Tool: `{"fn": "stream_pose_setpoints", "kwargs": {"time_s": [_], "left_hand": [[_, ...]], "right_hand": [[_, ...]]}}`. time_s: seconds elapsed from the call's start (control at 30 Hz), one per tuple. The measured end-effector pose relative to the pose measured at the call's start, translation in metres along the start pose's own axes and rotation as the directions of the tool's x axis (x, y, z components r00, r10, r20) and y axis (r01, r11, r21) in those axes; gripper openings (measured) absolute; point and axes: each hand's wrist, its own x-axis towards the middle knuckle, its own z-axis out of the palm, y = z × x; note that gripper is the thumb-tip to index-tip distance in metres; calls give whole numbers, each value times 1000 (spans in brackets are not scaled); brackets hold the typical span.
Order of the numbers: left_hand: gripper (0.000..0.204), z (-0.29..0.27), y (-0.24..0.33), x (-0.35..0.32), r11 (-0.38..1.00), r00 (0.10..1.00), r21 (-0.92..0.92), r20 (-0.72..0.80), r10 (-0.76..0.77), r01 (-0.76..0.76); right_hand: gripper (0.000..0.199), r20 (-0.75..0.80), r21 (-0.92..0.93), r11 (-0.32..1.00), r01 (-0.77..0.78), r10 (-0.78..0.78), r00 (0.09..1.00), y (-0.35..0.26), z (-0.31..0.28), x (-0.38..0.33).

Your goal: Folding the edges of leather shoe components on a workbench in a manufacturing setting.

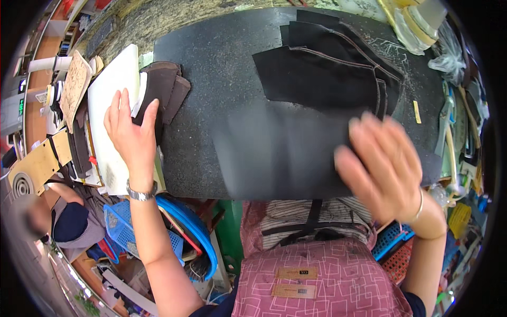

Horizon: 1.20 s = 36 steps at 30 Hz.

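My left hand [131, 138], with a metal watch at its wrist, lies with fingers and thumb apart over a white board [108, 95]. Its thumb is beside a small stack of dark brown cut pieces [163, 87]. My right hand [383, 164] is smeared by motion near the table's front edge. A flat black cut piece [280, 153], also blurred, reaches left from under its fingers and looks gripped at its right end. Beyond it lies a fanned pile of black cut pieces [322, 74] with pale lines along their edges.
The dark tabletop [211, 58] carries scraps of lint and a yellowish strip [416, 112]. Blue plastic baskets [127, 227] stand below at left. Rolls and plastic bags [449, 58] crowd the right edge. Another person [74, 216] sits at far left.
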Motion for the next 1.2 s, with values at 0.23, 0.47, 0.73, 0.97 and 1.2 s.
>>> {"fn": "stream_pose_setpoints", "kwargs": {"time_s": [0.23,0.47,0.73,0.97,1.2], "left_hand": [[17,-12,30,-17,994,994,-62,-69,84,-88],[17,-15,165,-51,689,773,-461,11,635,-559],[80,-23,146,-51,847,802,-531,522,290,40],[25,-27,148,-86,763,901,-587,124,415,-270],[15,-47,150,-57,625,811,-724,159,564,-292]], "right_hand": [[53,154,-151,971,-183,206,966,27,35,11],[54,175,311,930,-196,146,974,2,8,3],[34,178,343,915,-214,160,971,-26,36,-47],[19,150,64,983,-173,162,975,-41,31,-44],[20,207,503,836,-218,128,970,-31,13,-31]]}}
